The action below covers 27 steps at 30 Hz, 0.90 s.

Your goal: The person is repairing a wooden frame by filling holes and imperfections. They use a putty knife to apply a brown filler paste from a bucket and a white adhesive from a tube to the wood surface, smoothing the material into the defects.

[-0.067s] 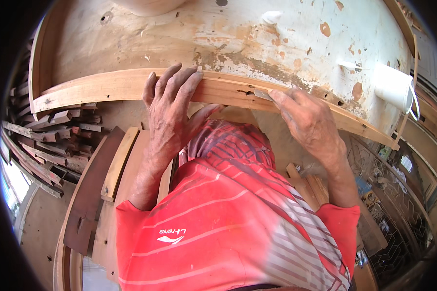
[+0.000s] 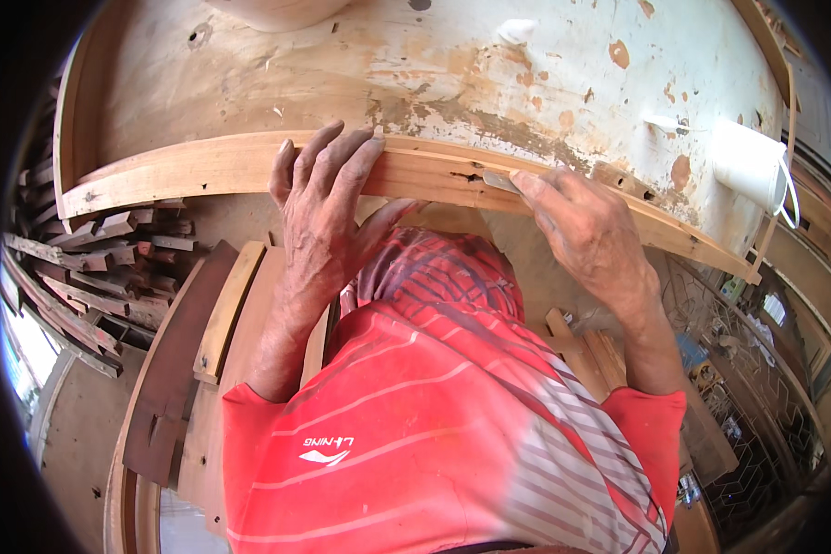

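A long pale wooden board (image 2: 415, 174) runs across in front of me, with dark knot holes and cracks along its side. My left hand (image 2: 328, 185) grips it left of the middle, the fingers bent over its top edge and the thumb underneath. In my right hand (image 2: 582, 217) is a small flat metal scraper (image 2: 501, 182), pinched in the fingers; its handle end is hidden in the palm. The scraper's tip lies at the board's side face, just right of a dark crack (image 2: 467, 176).
Beyond the board spreads a stained white worktop (image 2: 563, 55), with a white bucket (image 2: 748, 166) at right, a white lump (image 2: 516, 32) and part of a pale round container (image 2: 282, 11). Stacked wood strips (image 2: 102, 268) lie at left; dark planks (image 2: 175, 369) stand nearer.
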Tool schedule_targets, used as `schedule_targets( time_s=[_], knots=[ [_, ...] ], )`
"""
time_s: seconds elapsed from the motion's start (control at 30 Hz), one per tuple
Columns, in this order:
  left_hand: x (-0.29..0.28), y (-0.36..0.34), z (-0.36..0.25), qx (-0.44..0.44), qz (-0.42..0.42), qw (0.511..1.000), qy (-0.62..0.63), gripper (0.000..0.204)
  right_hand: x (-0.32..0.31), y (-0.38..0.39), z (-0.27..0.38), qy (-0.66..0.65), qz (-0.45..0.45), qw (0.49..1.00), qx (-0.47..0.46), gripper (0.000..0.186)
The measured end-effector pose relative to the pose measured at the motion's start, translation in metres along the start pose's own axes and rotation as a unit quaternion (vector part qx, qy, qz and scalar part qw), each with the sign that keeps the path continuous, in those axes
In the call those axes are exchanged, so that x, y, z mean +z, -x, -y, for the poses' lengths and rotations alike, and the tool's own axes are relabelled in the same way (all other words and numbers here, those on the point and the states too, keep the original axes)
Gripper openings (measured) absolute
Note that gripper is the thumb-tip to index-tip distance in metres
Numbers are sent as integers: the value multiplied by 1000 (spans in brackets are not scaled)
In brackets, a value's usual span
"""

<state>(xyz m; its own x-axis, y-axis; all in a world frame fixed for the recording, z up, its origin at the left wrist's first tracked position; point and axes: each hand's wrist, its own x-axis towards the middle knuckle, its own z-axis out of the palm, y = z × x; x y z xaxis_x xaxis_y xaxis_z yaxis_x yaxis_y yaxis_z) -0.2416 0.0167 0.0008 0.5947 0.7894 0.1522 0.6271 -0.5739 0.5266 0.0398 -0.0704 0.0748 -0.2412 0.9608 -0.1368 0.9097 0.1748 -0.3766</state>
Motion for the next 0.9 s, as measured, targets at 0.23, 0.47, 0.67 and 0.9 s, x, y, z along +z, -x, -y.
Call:
schedule_targets(
  time_s=[0.23, 0.47, 0.67, 0.9],
  knots=[
    [5, 1, 4, 3, 2, 1000, -8, 69, 4, -2, -6, -34, -8, 999, 0, 34],
    [9, 3, 8, 4, 11, 1000, -12, 68, -2, -6, -11, -66, 41, 996, 31, 46],
    [10, 1, 9, 3, 18, 1000, 9, 66, -3, -16, -16, -54, 24, 998, 1, 39],
    [3, -1, 4, -14, 41, 999, 23, 70, -25, -35, -24, 26, 149, 988, -35, 37]
  ],
)
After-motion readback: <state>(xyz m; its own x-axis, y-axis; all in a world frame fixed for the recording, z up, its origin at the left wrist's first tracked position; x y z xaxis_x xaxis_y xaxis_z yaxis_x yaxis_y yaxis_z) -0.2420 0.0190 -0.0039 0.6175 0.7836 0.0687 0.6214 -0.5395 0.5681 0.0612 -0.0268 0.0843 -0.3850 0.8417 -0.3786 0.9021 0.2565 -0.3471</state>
